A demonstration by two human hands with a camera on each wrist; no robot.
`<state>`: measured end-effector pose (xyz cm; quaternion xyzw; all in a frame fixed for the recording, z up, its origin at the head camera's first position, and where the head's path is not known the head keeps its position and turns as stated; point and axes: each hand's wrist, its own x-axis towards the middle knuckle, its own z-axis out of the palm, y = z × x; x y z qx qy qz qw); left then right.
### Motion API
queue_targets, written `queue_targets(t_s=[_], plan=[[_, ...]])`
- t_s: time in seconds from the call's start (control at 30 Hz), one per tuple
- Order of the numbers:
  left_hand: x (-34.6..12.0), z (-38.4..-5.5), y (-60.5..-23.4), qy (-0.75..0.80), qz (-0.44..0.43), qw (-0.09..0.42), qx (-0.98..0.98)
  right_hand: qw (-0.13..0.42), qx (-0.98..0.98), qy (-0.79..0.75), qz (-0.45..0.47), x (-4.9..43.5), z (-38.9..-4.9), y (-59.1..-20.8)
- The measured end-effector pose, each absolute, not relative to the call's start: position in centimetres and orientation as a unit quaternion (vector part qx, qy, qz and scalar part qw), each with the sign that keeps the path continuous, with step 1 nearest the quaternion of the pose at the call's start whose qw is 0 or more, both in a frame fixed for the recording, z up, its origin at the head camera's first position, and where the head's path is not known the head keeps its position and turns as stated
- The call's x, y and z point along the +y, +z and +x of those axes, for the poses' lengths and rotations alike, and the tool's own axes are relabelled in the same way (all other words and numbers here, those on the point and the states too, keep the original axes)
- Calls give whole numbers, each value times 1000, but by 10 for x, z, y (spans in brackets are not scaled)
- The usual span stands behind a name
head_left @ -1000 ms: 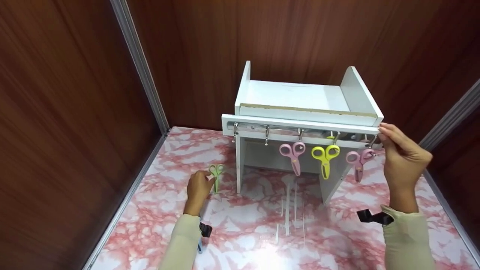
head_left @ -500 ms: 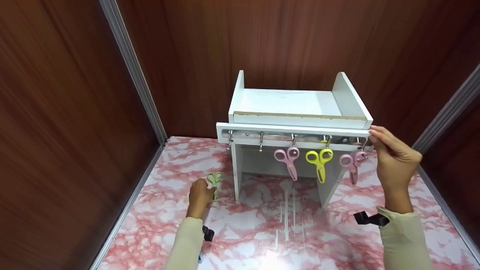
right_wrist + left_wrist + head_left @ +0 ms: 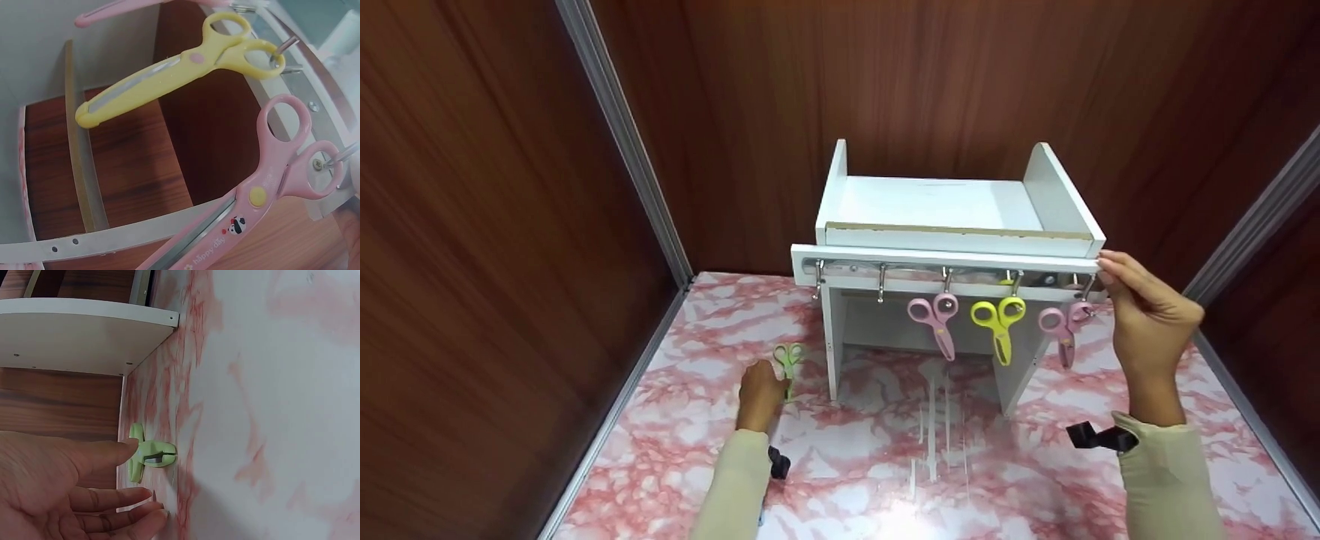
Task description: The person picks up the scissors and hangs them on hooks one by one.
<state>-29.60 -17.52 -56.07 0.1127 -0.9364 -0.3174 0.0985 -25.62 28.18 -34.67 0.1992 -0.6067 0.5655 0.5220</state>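
Green scissors [image 3: 788, 360] lie on the marbled tabletop, left of a white shelf unit. My left hand [image 3: 762, 390] is beside their blades; in the left wrist view the thumb [image 3: 107, 455] overlaps the scissors [image 3: 154, 454], with its fingers extended apart from it. Whether the thumb touches them, I cannot tell. My right hand [image 3: 1155, 319] pinches the right end of the white hook rack [image 3: 870, 281] on the unit's front. From the rack hang pink scissors [image 3: 934, 322], yellow scissors [image 3: 999, 326] and another pink pair [image 3: 1065, 330]; the two leftmost hooks hold nothing.
The white shelf unit [image 3: 945, 202] stands against the brown wood-look back wall [image 3: 750, 112]. Below its shelf, the side panels [image 3: 834, 352] reach the tabletop [image 3: 675, 420]. A blue item [image 3: 761, 517] is mostly hidden by the left sleeve.
The head view has shifted slightly. My left hand has moved a little nearer along the green scissors, toward their tips. The right hand keeps its grip on the rack's end.
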Motion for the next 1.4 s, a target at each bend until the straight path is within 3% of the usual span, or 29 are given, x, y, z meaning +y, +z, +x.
queue_targets(t_s=[1.4], plan=[[-169, -304, -569, -293, 135, 98, -941, 522, -606, 569, 190, 279, -255, -346]])
